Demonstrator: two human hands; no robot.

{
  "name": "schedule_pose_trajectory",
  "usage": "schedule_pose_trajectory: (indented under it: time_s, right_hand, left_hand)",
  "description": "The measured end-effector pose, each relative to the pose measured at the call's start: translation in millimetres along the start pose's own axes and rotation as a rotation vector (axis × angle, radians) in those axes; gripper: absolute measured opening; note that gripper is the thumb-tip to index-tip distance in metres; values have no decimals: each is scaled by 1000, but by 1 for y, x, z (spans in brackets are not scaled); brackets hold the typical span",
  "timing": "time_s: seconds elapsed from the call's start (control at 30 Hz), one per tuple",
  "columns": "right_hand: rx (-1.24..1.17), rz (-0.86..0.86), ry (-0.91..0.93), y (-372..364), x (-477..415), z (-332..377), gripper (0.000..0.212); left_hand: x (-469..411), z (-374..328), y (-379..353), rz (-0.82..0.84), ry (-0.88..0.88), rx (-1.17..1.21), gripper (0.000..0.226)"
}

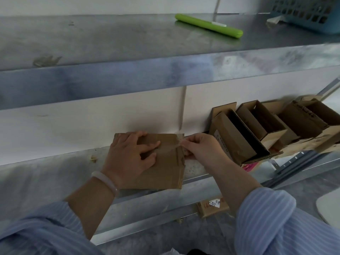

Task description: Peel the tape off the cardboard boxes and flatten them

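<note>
Right fingers (186, 143) pinching clear tape (170, 149), left fingers (150, 145) pressed flat on flattened brown box (165, 172), right edge ragged

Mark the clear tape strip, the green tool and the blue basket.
clear tape strip (170, 147): head view, stretched middle.
green tool (207, 24): head view, mid-body.
blue basket (311, 24): head view, front wall.
</note>
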State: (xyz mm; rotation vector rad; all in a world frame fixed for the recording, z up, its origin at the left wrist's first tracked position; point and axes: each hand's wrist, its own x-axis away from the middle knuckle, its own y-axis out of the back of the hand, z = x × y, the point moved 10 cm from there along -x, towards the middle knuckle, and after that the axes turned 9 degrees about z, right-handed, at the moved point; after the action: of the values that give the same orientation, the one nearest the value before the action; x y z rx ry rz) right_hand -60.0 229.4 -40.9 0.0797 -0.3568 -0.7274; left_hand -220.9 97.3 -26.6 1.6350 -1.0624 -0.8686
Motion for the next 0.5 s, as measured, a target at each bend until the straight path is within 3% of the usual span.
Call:
schedule_pose_trajectory:
  time_s: [0.23,0.33,0.5]
  right_hand:
    - [622,-59,311,-10,8,56,6]
    - [685,-3,404,-27,9,69,3]
    - [615,70,376,-46,2,59,9]
  left_hand:
    - [-1,-5,3,22,-10,-30,53]
    - [-2,-6,2,44,-12,-41,60]
    - [-10,-1,2,18,-12,104,78]
